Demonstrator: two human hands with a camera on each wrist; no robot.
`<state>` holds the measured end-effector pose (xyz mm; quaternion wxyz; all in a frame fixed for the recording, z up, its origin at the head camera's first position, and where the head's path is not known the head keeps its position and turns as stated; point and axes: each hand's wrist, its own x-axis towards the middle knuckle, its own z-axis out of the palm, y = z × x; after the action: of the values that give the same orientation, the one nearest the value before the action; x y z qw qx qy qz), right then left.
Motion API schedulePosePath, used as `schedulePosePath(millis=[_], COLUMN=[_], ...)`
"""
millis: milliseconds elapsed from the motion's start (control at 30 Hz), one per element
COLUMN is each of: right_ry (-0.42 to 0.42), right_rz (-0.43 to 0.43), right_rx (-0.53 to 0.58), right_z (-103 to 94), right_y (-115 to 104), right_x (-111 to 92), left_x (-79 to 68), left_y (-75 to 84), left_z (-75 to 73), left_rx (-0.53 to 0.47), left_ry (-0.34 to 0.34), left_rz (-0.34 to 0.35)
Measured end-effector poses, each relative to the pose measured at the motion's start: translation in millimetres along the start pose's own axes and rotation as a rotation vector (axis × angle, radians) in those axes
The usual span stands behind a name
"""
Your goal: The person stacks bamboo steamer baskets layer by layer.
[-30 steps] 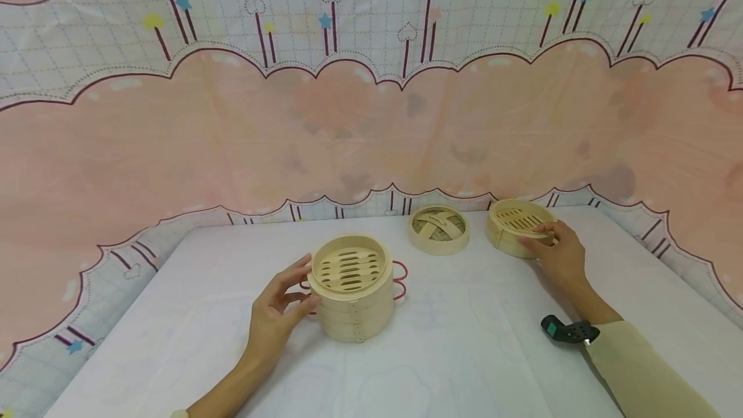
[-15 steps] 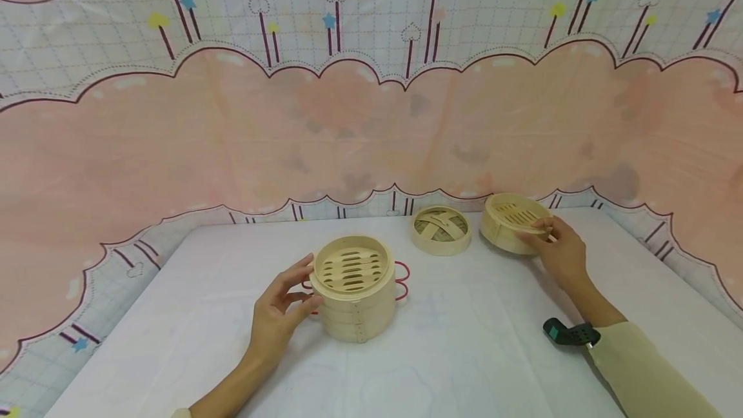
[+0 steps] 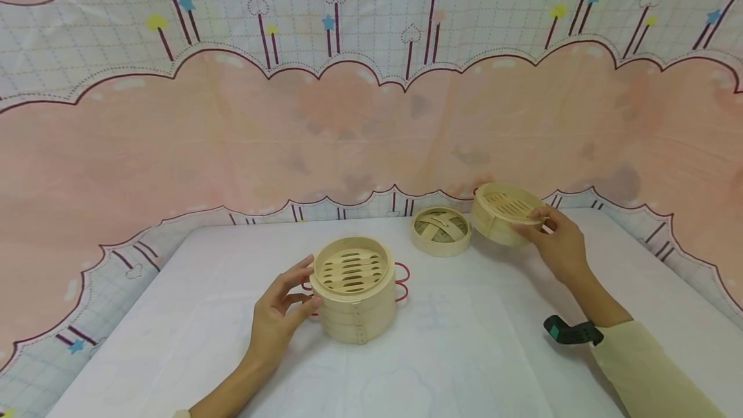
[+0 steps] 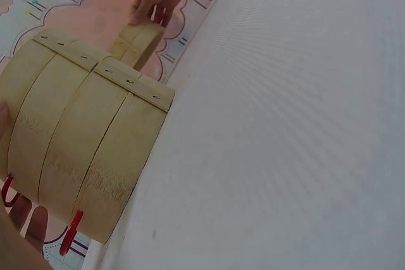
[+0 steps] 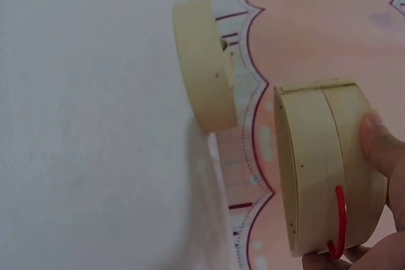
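A stack of bamboo steamer baskets (image 3: 356, 315) stands upright on the table, its slotted floor facing up and red loop handles at its sides. My left hand (image 3: 278, 311) holds the stack's left side, fingers behind and thumb in front. Higher up at the right, my right hand (image 3: 557, 247) pinches the rim of another bamboo steamer basket (image 3: 493, 228), which is lifted off the table and tilted. In the right wrist view a red handle (image 5: 340, 219) shows on this steamer basket, with the thumb on its wall.
A bamboo steamer lid (image 3: 441, 248) with crossed strips lies on the table just left of the raised basket. The white-covered table (image 3: 447, 353) ends at a patterned cloth backdrop (image 3: 348, 128). A black band (image 3: 571, 331) is on the right wrist.
My right hand has raised the single steamer basket off the table, tilting it and shifting it slightly left towards the lid. The left hand and the stack stay in place.
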<state>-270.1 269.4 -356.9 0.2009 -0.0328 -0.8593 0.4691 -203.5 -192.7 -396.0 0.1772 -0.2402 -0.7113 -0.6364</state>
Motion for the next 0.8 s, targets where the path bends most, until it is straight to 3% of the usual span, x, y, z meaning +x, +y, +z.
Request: schedulePosePath(millis=[300,800], right_ry=[-0.019,-0.111], right_rz=[-0.042,-0.091], right_rx=[0.018,0.142], right_z=[3.7,8.1], right_y=[-22,-48], right_x=[-5,-17], left_x=[-0.6,-1.8], left_y=[-0.7,2.1], left_z=[-0.7,-0.6], left_rx=[-0.012,-0.004], left_ry=[0.000,0.000], left_rz=[0.001,0.007])
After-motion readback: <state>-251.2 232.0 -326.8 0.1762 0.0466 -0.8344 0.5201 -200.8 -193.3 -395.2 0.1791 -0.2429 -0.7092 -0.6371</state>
